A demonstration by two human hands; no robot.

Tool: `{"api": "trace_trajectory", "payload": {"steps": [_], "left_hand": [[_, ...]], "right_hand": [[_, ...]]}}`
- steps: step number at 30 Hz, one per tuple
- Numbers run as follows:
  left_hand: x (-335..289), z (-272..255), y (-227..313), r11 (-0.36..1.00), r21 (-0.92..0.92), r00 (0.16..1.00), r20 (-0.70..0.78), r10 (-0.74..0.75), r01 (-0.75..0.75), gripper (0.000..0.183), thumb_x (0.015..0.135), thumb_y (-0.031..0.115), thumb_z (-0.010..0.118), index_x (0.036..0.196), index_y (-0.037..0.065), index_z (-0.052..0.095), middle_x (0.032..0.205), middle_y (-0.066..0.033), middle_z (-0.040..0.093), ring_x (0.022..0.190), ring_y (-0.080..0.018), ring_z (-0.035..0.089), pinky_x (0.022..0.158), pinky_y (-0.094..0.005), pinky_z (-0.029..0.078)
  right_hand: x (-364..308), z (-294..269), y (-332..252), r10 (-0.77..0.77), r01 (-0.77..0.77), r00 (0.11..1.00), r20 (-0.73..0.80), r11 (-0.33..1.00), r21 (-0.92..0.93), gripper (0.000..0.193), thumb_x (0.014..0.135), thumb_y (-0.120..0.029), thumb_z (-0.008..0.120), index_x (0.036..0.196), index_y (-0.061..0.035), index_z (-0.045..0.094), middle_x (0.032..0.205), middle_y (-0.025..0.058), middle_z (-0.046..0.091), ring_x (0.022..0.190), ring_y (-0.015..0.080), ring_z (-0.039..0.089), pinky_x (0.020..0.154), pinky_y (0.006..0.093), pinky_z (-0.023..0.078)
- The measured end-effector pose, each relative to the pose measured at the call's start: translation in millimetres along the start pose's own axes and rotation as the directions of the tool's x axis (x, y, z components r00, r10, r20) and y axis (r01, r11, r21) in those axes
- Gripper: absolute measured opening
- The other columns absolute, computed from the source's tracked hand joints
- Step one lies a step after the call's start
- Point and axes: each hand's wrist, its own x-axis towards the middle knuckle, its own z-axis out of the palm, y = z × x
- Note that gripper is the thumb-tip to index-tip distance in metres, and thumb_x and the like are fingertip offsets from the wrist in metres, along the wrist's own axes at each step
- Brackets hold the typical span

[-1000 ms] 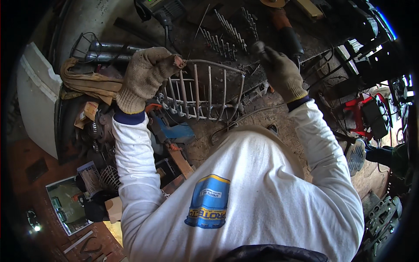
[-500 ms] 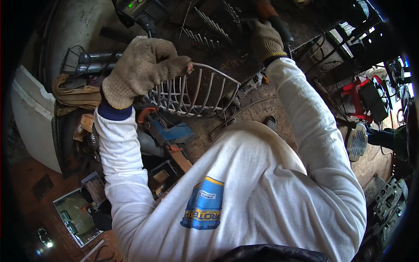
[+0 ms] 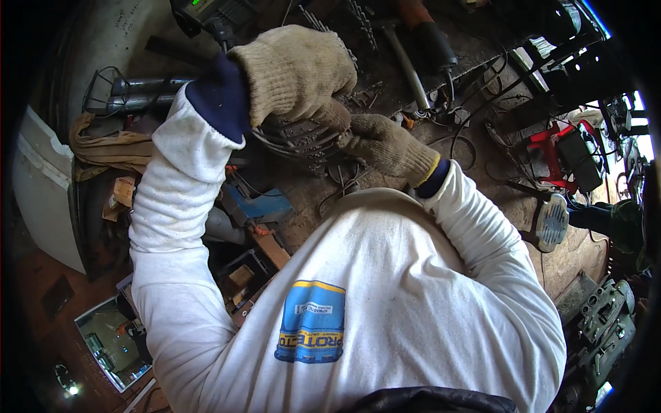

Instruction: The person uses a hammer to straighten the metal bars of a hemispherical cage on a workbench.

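Observation:
My left hand (image 3: 299,76), in a tan knit glove, is closed on a curved cage of welded metal bars (image 3: 292,141). The glove and wrist hide much of the cage's far side. My right hand (image 3: 389,146), gloved the same way with a yellow-edged cuff, meets the cage's near right end, its fingers closed against the rim beside my left fingers. The right fingertips are partly hidden. Beyond my right hand, a metal bar (image 3: 407,69) lies on the dark work surface, beside an orange and black power tool (image 3: 428,34).
Several thin metal rods (image 3: 361,24) lie at the far side, near a machine with a green display (image 3: 206,10). A blue metal tool (image 3: 258,206) stands below the cage. A red frame (image 3: 547,158) and cables are at right. A cardboard box (image 3: 124,191) sits at left.
My right hand has come back from the far side, by the power tool, to the cage. My left hand has shifted right and turned over the cage, which now shows less.

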Motion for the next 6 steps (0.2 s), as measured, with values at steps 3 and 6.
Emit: {"api": "trace_trajectory", "payload": {"steps": [3,6], "left_hand": [[3.7,-4.3,-3.9,0.997,0.069,0.999,0.027,-0.025,0.023,0.042,0.077,0.051,0.073,0.080,0.009,0.069,0.068,-0.0081,0.065,0.062,-0.0239,0.064,0.058,-0.0340,0.053],[-4.6,-8.5,-18.0,0.981,0.180,0.981,-0.164,0.107,-0.077,0.038,0.082,0.050,0.072,0.088,0.013,0.069,0.066,-0.0033,0.065,0.064,-0.0173,0.065,0.058,-0.0345,0.052]], "right_hand": [[2.0,2.9,-0.1,0.106,-0.103,0.993,-0.046,0.992,0.077,0.036,0.096,-0.021,0.062,0.126,-0.0012,0.059,0.110,0.0119,0.069,0.098,0.0147,0.063,0.088,0.0306,0.051],[4.7,-0.8,-11.7,0.101,-0.091,0.992,-0.075,0.988,0.126,0.036,0.095,-0.022,0.063,0.127,-0.0042,0.060,0.108,0.0116,0.070,0.096,0.0162,0.063,0.087,0.0299,0.051]]}}
